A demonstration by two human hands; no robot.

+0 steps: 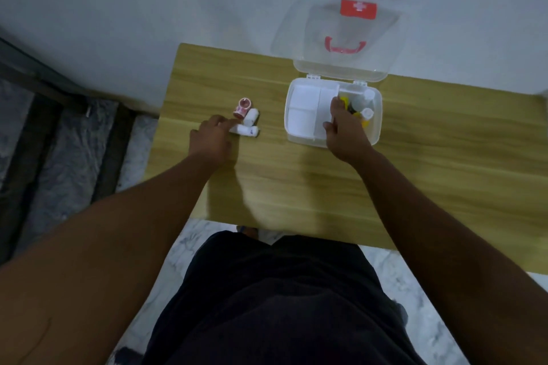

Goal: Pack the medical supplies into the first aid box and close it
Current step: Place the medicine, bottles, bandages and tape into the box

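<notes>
A clear first aid box (299,136) stands open on the wooden table (296,187), its lid (338,47) with a red cross label and red handle tilted back against the wall. A white divided tray fills its left part; white-capped bottles (367,104) and yellow items lie in the right part. My right hand (344,130) reaches into the box over those items; what its fingers hold is hidden. My left hand (212,136) rests on the table, fingers touching a lying white bandage roll (247,130). A second white roll (251,115) and a pink tape roll (243,107) sit just behind.
The table's left edge is close to my left hand, with a dark striped rug (59,142) on the floor beyond. A white wall runs right behind the table. My dark-clothed legs are below the table's front edge.
</notes>
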